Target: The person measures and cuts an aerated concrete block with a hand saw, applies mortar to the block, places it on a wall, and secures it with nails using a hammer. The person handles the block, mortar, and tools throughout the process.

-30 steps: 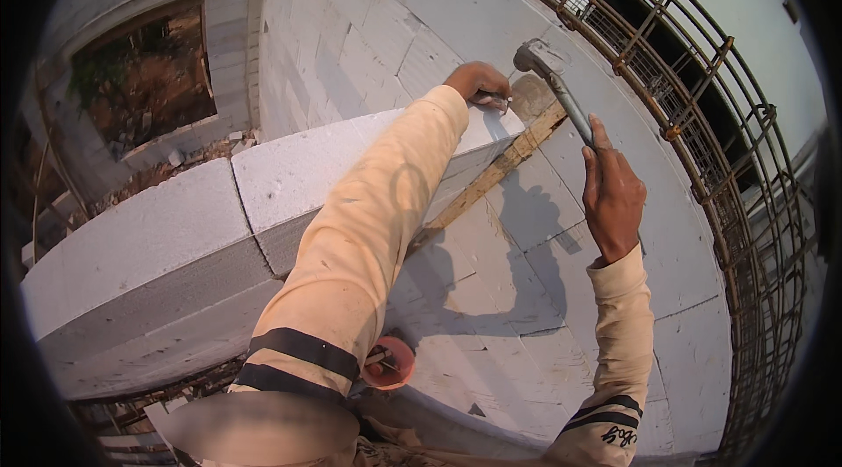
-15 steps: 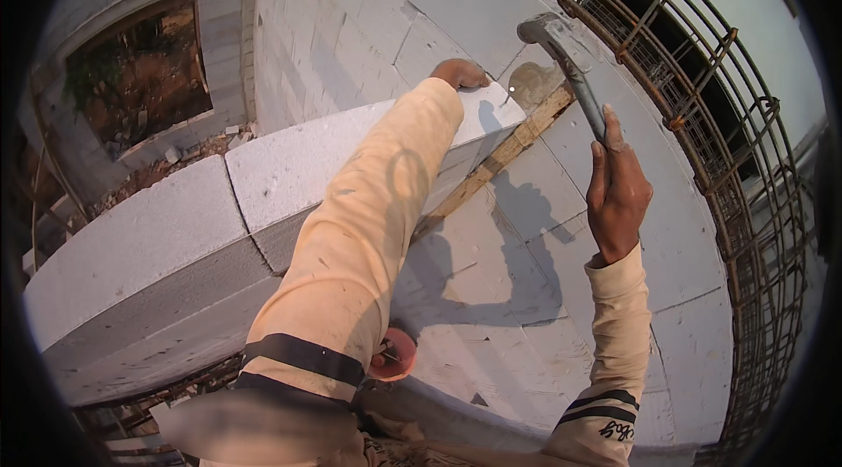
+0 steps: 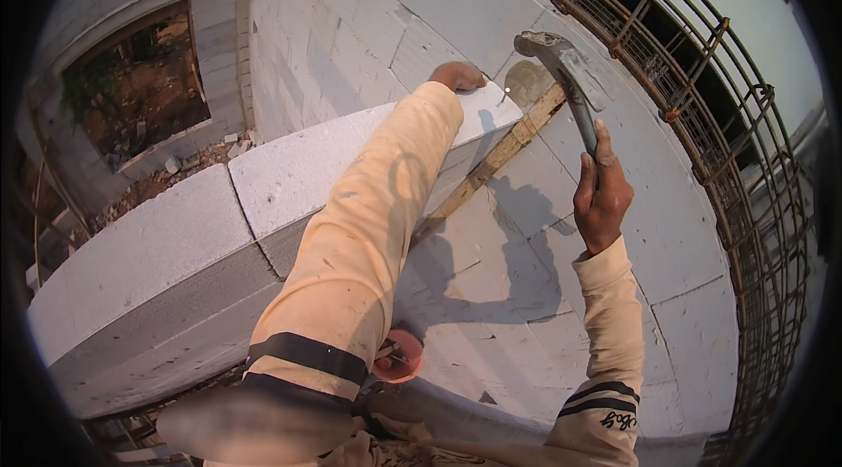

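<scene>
My left hand [image 3: 458, 75] is bent over the far edge of a white block [image 3: 303, 160], close to the block's right end. Its fingers are curled and partly hidden behind that edge. Just right of it, a small nail-like thing with a bright tip [image 3: 507, 91] stands at the block's end. In my right hand [image 3: 603, 195] is a claw hammer [image 3: 574, 85], gripped by its dark handle and raised with the head up and to the left. A wooden batten [image 3: 491, 160] runs slantwise along the block's near side, below the hammer head.
Another white block [image 3: 145, 235] adjoins on the left. A block wall [image 3: 684, 230] rises at right, bordered by a rusty rebar cage [image 3: 671, 112]. Below my left forearm sits a reddish bucket [image 3: 399, 356] with things in it. A window opening [image 3: 136, 85] shows at far left.
The hammer and my right hand have shifted slightly down and left. My left hand stays at the same spot on the block. The view has tilted a little.
</scene>
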A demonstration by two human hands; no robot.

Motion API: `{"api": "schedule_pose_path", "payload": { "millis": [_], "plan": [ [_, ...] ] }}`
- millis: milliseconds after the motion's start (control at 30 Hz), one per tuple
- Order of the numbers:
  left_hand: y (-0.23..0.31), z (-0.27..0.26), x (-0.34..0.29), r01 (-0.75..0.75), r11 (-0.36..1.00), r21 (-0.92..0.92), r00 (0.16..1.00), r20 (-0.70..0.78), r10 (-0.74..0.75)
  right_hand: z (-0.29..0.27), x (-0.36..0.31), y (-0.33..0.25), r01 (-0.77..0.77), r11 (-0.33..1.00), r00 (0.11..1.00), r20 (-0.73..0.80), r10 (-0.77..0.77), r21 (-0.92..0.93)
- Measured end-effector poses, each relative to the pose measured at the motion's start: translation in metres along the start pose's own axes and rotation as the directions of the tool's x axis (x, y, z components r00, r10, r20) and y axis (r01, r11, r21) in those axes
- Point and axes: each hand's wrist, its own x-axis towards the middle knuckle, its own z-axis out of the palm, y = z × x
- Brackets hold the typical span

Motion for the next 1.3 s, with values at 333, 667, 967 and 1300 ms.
{"api": "schedule_pose_path", "payload": {
  "millis": [333,667,967,1300],
  "plan": [
    [-0.004,0.001,0.005,0.024,0.998,-0.056,1.0,-0.016,-0.025,-0.001,0.0,0.001,-0.108,0.991,0.985,-0.127,0.118,0.083],
    [0.006,-0.005,-0.012,0.014,0.999,0.034,1.0,-0.028,-0.013,-0.001,-0.002,0.008,-0.033,0.999,0.999,-0.034,0.033,0.024],
    [0.003,-0.007,-0.004,-0.022,1.0,0.017,1.0,-0.007,0.022,0.007,-0.001,0.009,0.032,0.975,0.937,0.347,0.047,-0.22],
    [0.0,-0.001,-0.001,0.016,1.0,0.001,1.0,-0.008,-0.016,0.016,-0.005,0.01,-0.009,0.979,0.94,0.333,0.078,-0.203]
  ]
}}
